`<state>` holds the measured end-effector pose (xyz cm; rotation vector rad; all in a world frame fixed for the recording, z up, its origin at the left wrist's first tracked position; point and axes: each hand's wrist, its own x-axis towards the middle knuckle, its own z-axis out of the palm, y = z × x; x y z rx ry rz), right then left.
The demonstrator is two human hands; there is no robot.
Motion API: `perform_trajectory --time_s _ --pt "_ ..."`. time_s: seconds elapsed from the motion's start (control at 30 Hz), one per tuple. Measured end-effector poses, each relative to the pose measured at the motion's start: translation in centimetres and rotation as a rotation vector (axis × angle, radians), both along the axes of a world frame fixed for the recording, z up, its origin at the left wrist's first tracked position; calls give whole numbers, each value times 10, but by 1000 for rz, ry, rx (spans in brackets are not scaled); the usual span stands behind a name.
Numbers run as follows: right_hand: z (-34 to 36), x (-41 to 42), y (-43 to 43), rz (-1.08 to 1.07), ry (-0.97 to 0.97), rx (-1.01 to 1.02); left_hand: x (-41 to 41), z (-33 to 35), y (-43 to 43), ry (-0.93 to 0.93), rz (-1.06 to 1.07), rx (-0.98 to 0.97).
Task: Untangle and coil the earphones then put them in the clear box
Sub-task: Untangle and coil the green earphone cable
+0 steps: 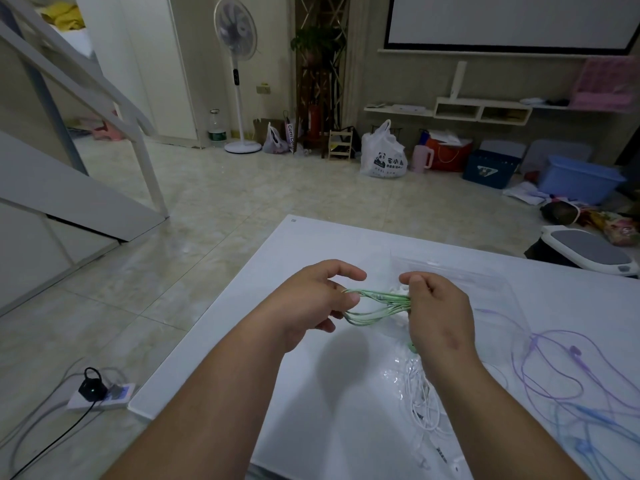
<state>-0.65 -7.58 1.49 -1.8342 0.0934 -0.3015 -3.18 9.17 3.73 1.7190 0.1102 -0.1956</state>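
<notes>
Green earphones (377, 304) hang in several long loops between my two hands, above the white table (311, 393). My left hand (311, 299) pinches one end of the loops between thumb and fingers. My right hand (438, 313) grips the other end of the bundle; a green earbud (412, 348) dangles just below it. The clear box (485, 282) lies on the table right behind my right hand, partly hidden by it. White earphones (420, 403) lie in a heap under my right forearm. Purple earphones (568, 362) and blue earphones (588, 431) sprawl on the table at the right.
The table's left edge runs diagonally near my left forearm. On the floor at the left lies a power strip (100, 396) with a black plug and cables. A grey-topped bin (588, 252) stands past the table's far right corner. Bags and boxes line the far wall.
</notes>
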Motion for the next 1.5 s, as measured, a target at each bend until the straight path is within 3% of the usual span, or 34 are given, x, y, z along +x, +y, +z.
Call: perform_trajectory --time_s 0.3,0.53,0.73,1.03,1.2,1.37,1.5 --pt "0 -3 1 131 124 -61 4 -3 -3 -68 241 -84" --pt "1 -3 4 363 400 1 7 -3 3 -147 321 -95" --pt "-4 -4 4 417 375 -106 7 -1 2 -152 324 -55" --pt "-4 -16 -2 673 343 -197 6 1 1 -210 319 30" --pt "-3 -18 -10 661 341 -161 7 -2 1 -203 338 89" --pt "-6 -12 -18 464 298 -89 9 -1 -4 -189 366 2" --pt "-2 -11 -21 341 289 102 9 5 -14 -69 278 -89"
